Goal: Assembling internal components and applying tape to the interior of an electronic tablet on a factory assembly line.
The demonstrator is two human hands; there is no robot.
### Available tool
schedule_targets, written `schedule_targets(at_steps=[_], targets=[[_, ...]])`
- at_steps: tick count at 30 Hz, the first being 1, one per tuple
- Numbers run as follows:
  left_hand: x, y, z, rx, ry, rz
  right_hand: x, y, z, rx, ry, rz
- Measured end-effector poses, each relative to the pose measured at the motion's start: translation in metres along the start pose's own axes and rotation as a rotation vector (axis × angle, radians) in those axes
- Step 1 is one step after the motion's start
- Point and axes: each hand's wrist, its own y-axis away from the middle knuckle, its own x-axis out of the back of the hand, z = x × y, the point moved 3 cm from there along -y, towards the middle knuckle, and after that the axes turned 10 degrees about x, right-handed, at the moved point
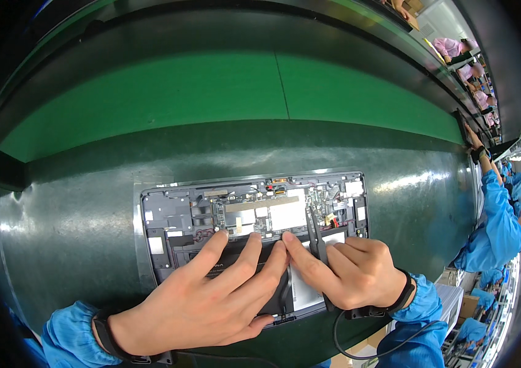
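Observation:
An opened laptop (165,211) lies on the bench in front of me, its insides facing up. Along its far part runs a circuit board (262,211) with metal shields and pale labels. My left hand (205,303) is spread over the near part, fingertips touching along the board's near edge and covering much of a black battery (226,254). Dark tweezers (314,230) are held in my right hand (358,276), their tips pointing away over the board's right side. The right index finger stretches to the board's near edge, close to the left fingertips.
The bench has a dark green top (76,227) and a brighter green panel (181,92) behind. A cable (340,343) hangs by my right wrist. On the right, a co-worker in a blue sleeve (484,230) reaches toward the bench; more people sit farther off.

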Motion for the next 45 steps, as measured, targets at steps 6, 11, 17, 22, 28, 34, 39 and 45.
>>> schedule_targets(at_steps=[6,11,17,22,28,34,39,45], targets=[[-0.0035,0.0,0.0013,0.0,0.019,0.003,-0.0023,0.002,0.0003,0.019,0.001,0.005],[-0.0028,-0.0003,0.0013,0.003,0.023,-0.005,-0.0004,0.0009,0.0005,-0.005,-0.023,-0.001],[-0.003,-0.0015,-0.0003,0.002,0.009,-0.009,0.0013,-0.0019,-0.001,-0.057,-0.048,-0.047],[-0.0033,-0.0008,-0.0001,0.001,0.006,-0.009,0.0014,-0.0024,-0.0016,-0.049,-0.042,-0.071],[-0.0045,-0.0004,0.0005,-0.003,0.015,0.005,-0.0008,0.0005,-0.002,-0.014,-0.019,-0.041],[-0.005,-0.0006,0.0002,0.0,0.012,0.009,-0.0031,0.0008,-0.0006,-0.015,-0.034,-0.008],[-0.0045,-0.001,-0.0001,-0.001,0.017,0.0,0.0,-0.001,-0.0014,-0.038,-0.036,-0.055],[-0.0043,-0.0012,-0.0002,0.001,0.027,0.002,0.0009,-0.0017,-0.0001,-0.065,-0.079,-0.052]])
